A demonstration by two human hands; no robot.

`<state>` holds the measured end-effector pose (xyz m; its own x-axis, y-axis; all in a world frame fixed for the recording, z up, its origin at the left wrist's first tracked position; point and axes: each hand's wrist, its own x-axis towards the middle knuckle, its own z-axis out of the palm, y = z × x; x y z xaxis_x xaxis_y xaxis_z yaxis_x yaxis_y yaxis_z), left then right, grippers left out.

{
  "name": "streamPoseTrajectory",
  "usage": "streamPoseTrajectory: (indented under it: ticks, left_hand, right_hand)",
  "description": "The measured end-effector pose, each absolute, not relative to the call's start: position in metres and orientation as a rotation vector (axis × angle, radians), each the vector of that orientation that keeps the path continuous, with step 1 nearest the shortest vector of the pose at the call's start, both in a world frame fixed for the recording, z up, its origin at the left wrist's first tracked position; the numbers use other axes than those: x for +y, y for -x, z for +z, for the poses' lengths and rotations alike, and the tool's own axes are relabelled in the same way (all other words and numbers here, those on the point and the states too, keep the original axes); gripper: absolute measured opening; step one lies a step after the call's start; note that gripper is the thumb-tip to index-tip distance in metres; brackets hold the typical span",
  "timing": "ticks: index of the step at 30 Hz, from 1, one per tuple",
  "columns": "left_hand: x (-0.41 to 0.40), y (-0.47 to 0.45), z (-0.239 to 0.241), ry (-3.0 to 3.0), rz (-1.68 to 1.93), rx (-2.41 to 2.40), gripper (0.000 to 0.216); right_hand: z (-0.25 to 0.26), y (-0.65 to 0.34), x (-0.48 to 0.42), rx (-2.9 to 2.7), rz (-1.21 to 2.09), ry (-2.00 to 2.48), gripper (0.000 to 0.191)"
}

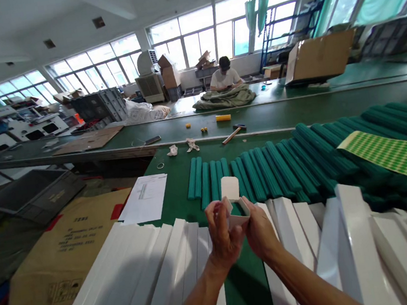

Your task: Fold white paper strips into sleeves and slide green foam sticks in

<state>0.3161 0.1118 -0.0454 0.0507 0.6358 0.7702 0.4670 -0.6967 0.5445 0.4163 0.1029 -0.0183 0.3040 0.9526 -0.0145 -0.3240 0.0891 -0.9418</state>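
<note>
Between both hands is one end of a long white carton (230,188), with its end flap standing up and a hollow showing behind the front panel. My left hand (223,233) is closed on the carton's left side, fingers bent near the side flap. On the right edge, my right hand (260,229) grips the same carton, thumb along the panel. Just beyond the hands lie several dark green ribbed rolls (263,172) in a row. Flat white cartons (129,269) lie to the left of my arms, and raised white cartons (356,247) to the right.
A sheet of green round stickers (387,151) rests on the rolls. Printed paper (144,197) lies at left. Farther off are a hammer (233,133), a yellow roll (223,118) and a phone (153,140). A person (225,74) sits behind green cloth (224,98).
</note>
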Motion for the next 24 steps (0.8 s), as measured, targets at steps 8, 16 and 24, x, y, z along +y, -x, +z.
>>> streamPoseTrajectory:
  ticks: [8, 16, 24]
  left_hand:
    - [0.110, -0.314, -0.022, -1.753, 1.702, 1.141, 0.022]
    - [0.104, -0.315, -0.020, -1.496, 1.611, 1.002, 0.020]
    - [0.112, -0.319, -0.018, -1.529, 1.702, 0.982, 0.041]
  right_hand:
    - [-0.003, -0.407, 0.113, -0.843, 1.109, 0.934, 0.025]
    - [0.002, -0.404, 0.113, -0.938, 1.066, 0.983, 0.021]
    - [0.007, -0.404, 0.116, -0.985, 1.006, 0.945, 0.017]
